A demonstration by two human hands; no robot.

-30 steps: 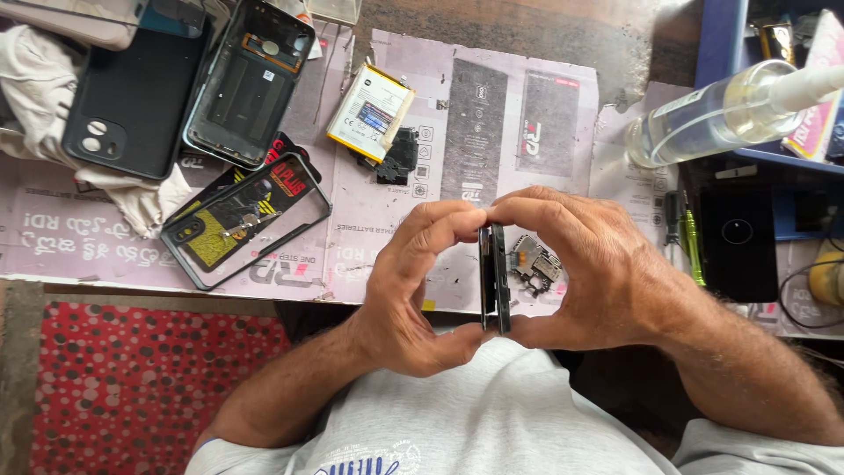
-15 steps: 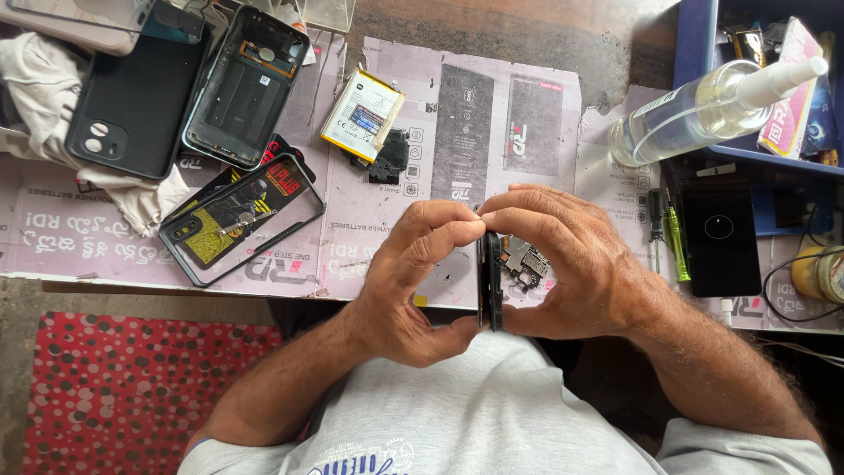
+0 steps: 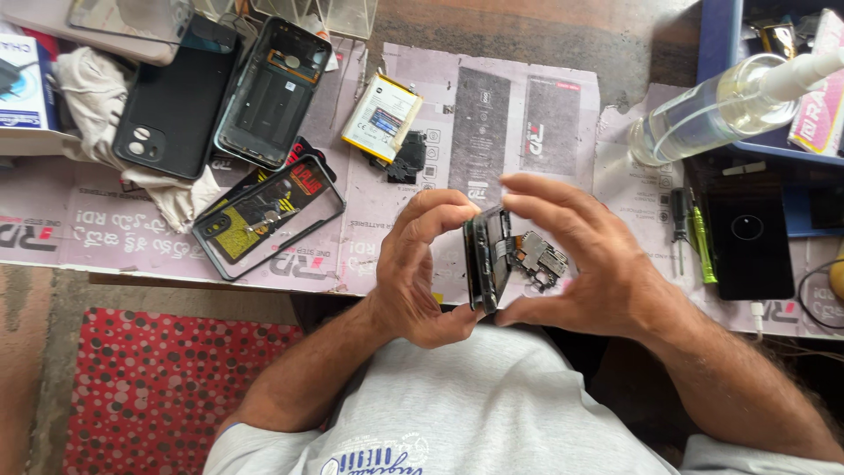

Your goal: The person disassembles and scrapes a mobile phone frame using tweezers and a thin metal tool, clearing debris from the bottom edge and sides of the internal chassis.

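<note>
— Nearest the body?
— Grey shirt at the bottom edge; just above it, left hand (image 3: 420,268) and right hand (image 3: 587,259) closed on a dismantled phone (image 3: 486,257), held edge-on above the near edge of the worktop (image 3: 563,44); left thumb under the lower end, left fingers curled over the top; right fingers (image 3: 536,195) pressed along the upper right side, right thumb at the bottom; two halves gaping apart at the top.
— Behind the phone?
— Small circuit board (image 3: 538,257), just beside the phone's right face, between it and the right palm; held or lying on the paper, cannot tell.
— Left of the hands?
— Clear bumper case (image 3: 268,218) with yellow and red parts inside, lying tilted near the worktop's near edge; beyond it, a black phone back cover (image 3: 171,110) on a white cloth (image 3: 92,84); beside that, an empty phone frame (image 3: 271,92) toward the far edge.
— Middle?
— White and yellow battery (image 3: 382,117), touching a small black part (image 3: 406,158), on the printed paper sheet (image 3: 519,114).
— Right side?
— Screwdriver (image 3: 679,220) and green tool (image 3: 702,242) side by side; black phone (image 3: 749,233) just beside them; farther off, a clear spray bottle (image 3: 721,110) lying across a blue tray (image 3: 716,53) at the far right corner.
</note>
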